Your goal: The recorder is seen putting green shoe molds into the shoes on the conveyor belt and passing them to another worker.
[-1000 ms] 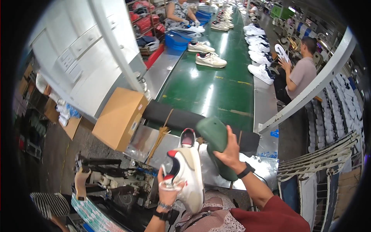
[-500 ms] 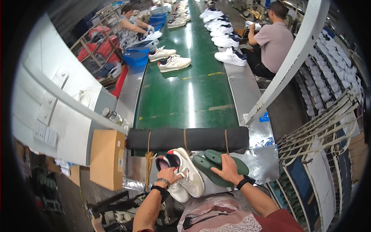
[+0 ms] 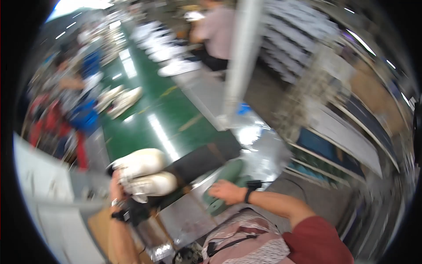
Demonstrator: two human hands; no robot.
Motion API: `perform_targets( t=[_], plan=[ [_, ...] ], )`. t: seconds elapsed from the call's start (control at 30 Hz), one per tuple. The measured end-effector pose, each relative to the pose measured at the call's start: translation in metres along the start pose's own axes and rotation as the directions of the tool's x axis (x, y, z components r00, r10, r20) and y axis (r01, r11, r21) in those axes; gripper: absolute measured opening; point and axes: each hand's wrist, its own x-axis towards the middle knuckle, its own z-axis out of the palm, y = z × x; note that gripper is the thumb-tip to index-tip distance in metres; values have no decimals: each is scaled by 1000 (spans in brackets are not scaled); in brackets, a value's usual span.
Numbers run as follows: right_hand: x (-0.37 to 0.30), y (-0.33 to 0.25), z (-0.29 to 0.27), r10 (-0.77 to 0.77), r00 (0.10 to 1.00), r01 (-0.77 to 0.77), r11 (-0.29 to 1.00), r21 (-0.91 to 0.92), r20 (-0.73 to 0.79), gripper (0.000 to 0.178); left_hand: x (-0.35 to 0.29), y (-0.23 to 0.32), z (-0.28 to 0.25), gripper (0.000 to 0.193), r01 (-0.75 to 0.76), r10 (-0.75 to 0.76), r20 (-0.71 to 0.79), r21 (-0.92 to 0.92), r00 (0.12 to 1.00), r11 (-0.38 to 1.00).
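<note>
Left hand (image 3: 118,187), lower left of frame: fingers closed around a pair of white shoes (image 3: 143,174), now lifted and held together at the near end of the green belt (image 3: 145,110). A second ago it gripped one shoe. Right hand (image 3: 224,191), lower centre: fingers spread flat on green shoe forms (image 3: 226,176) on the metal table (image 3: 259,145), no longer raised. Forms set down; shoes carried. View blurred.
</note>
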Motion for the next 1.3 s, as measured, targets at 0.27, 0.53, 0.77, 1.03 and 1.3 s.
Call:
perform_targets(
  t=[0.27, 0.53, 0.77, 1.03, 1.3],
  plan=[
    [-113, -78, 54, 868, 430, -628, 486, 608, -250, 92, -10, -194, 153, 27, -149, -85, 385, 539, 919, 829],
    [-114, -100, 89, 841, 423, -135, -308, 942, 336, 139, -102, -301, 252, 46, 131, -246, 469, 265, 848, 955],
    [-204, -93, 112, 907, 398, 134, -203, 970, 135, 128, -209, -289, 327, 70, 341, -329, 473, 64, 817, 938],
    [-508, -61, 140, 911, 397, 306, -245, 920, 110, 114, -401, -359, 553, 106, 198, -267, 456, 195, 849, 961],
    [-868, -32, 230, 969, -229, 160, -59, 985, 96, 118, -551, -498, 870, 101, -32, -485, 780, 540, 395, 841]
  ],
)
